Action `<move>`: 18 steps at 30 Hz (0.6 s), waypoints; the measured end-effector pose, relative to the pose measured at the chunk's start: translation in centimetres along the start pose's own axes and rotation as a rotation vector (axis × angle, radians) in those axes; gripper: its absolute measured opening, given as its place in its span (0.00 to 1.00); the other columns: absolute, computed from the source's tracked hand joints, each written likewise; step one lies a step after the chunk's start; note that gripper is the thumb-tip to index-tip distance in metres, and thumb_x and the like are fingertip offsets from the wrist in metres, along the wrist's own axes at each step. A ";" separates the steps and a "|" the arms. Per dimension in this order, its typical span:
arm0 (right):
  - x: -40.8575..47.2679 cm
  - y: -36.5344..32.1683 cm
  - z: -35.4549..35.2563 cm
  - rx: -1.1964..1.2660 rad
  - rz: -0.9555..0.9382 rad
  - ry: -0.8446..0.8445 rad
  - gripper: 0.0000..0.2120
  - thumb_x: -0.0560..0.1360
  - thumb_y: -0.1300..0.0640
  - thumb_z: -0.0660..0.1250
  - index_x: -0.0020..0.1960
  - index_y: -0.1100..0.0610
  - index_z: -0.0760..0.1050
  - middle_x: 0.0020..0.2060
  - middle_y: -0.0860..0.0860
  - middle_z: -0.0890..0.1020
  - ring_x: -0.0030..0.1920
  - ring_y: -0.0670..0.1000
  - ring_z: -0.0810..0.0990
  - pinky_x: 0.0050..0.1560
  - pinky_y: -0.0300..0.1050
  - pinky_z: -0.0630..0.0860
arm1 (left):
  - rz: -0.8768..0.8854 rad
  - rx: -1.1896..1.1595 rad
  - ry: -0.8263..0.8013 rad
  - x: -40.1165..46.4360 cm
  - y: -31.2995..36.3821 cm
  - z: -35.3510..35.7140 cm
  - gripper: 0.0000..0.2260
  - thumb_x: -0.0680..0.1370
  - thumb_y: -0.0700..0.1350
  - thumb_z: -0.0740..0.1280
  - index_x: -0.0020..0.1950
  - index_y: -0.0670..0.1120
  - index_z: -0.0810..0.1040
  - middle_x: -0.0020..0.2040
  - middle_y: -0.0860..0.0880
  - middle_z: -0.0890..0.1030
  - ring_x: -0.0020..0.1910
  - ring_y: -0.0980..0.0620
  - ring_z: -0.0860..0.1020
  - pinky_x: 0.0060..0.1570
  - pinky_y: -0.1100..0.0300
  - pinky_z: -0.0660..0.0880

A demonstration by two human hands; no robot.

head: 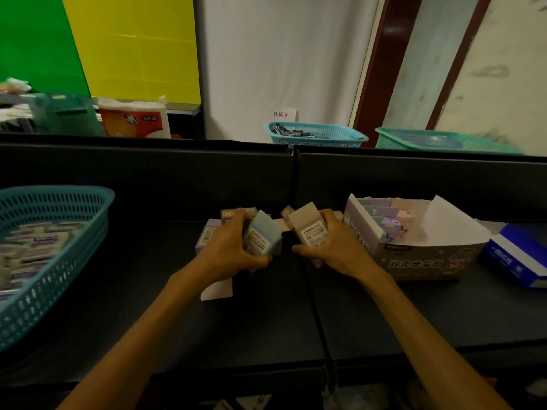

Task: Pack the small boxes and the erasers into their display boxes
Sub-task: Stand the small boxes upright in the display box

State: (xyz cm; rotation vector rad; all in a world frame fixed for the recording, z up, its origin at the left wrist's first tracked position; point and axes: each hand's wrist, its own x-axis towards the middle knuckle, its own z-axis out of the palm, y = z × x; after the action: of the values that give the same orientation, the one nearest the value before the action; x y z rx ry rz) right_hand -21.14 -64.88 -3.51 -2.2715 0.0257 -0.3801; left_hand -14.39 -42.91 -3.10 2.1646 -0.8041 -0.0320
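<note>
My left hand (pixel 233 250) grips a pale blue small box (pixel 264 236) at the middle of the dark table. Close beside it, my right hand (pixel 331 247) grips a beige small box (pixel 309 229), tilted with its label toward me. Behind my hands lie more small boxes (pixel 233 215) and a purple one (pixel 207 235), partly hidden. An open display box (pixel 423 258) with a raised white flap stands just right of my right hand, holding several purple and blue small boxes (pixel 384 216). A teal basket (pixel 56 250) at the left holds many erasers (pixel 32 241).
A blue and white box (pixel 518 255) lies at the far right. A black divider wall (pixel 148 173) runs behind the table. Beyond it stand a teal basket (pixel 316 134), a green basket (pixel 444 140) and a pack of tissue (pixel 133 118). A white card (pixel 217 290) lies under my left wrist.
</note>
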 end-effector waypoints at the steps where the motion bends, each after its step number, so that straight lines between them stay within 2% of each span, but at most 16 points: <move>1: 0.1 -0.1 0.0 0.001 0.002 0.013 0.29 0.67 0.54 0.77 0.60 0.51 0.63 0.48 0.37 0.69 0.47 0.36 0.72 0.41 0.21 0.70 | 0.019 -0.019 0.007 0.1 -0.1 0.1 0.27 0.67 0.46 0.77 0.59 0.54 0.65 0.48 0.63 0.68 0.47 0.66 0.71 0.39 0.74 0.71; 4: 0.3 -0.4 -0.2 0.040 0.014 0.036 0.29 0.67 0.53 0.76 0.61 0.52 0.63 0.47 0.37 0.70 0.46 0.33 0.72 0.41 0.21 0.70 | 0.057 -0.065 0.022 0.5 -0.3 0.4 0.26 0.65 0.48 0.77 0.59 0.54 0.69 0.49 0.61 0.73 0.49 0.64 0.75 0.44 0.71 0.75; 7: 0.3 -0.3 -0.3 0.094 0.013 0.040 0.27 0.71 0.52 0.72 0.64 0.52 0.63 0.50 0.40 0.73 0.46 0.36 0.76 0.41 0.27 0.75 | 0.085 -0.135 -0.007 0.9 -0.3 0.4 0.23 0.68 0.47 0.75 0.56 0.55 0.66 0.49 0.61 0.72 0.47 0.67 0.74 0.36 0.73 0.74; 9: 0.2 -0.2 -0.5 0.123 0.006 0.049 0.25 0.73 0.51 0.70 0.65 0.51 0.64 0.52 0.42 0.75 0.48 0.38 0.78 0.42 0.30 0.77 | 0.106 -0.176 -0.026 1.3 -0.5 0.5 0.20 0.71 0.46 0.72 0.56 0.56 0.65 0.51 0.61 0.72 0.48 0.66 0.74 0.36 0.72 0.74; 11: 0.2 0.0 -0.9 0.152 0.005 0.075 0.22 0.73 0.50 0.69 0.64 0.51 0.67 0.54 0.45 0.77 0.50 0.41 0.80 0.43 0.34 0.78 | 0.119 -0.204 -0.048 1.6 -0.5 0.5 0.18 0.74 0.45 0.69 0.56 0.60 0.65 0.52 0.61 0.72 0.49 0.65 0.74 0.37 0.70 0.75; 14: 0.1 -0.2 -1.7 0.232 0.003 0.136 0.17 0.73 0.51 0.69 0.59 0.51 0.69 0.52 0.45 0.79 0.50 0.42 0.81 0.44 0.36 0.79 | 0.164 -0.260 -0.056 1.9 -0.2 0.5 0.21 0.75 0.45 0.68 0.57 0.67 0.63 0.54 0.63 0.72 0.52 0.65 0.74 0.41 0.68 0.75; 18: -0.4 0.0 -3.1 0.319 -0.033 0.295 0.14 0.72 0.53 0.70 0.54 0.52 0.69 0.51 0.49 0.80 0.49 0.44 0.83 0.42 0.40 0.80 | 0.216 -0.325 -0.038 2.3 0.6 0.9 0.21 0.76 0.42 0.68 0.58 0.66 0.66 0.55 0.61 0.75 0.54 0.62 0.76 0.42 0.67 0.77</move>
State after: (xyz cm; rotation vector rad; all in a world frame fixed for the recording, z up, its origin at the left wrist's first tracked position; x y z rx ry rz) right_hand -22.39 -67.07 -1.71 -1.8894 0.0735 -0.6844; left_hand -13.14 -45.09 -2.76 1.7691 -0.9787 -0.0882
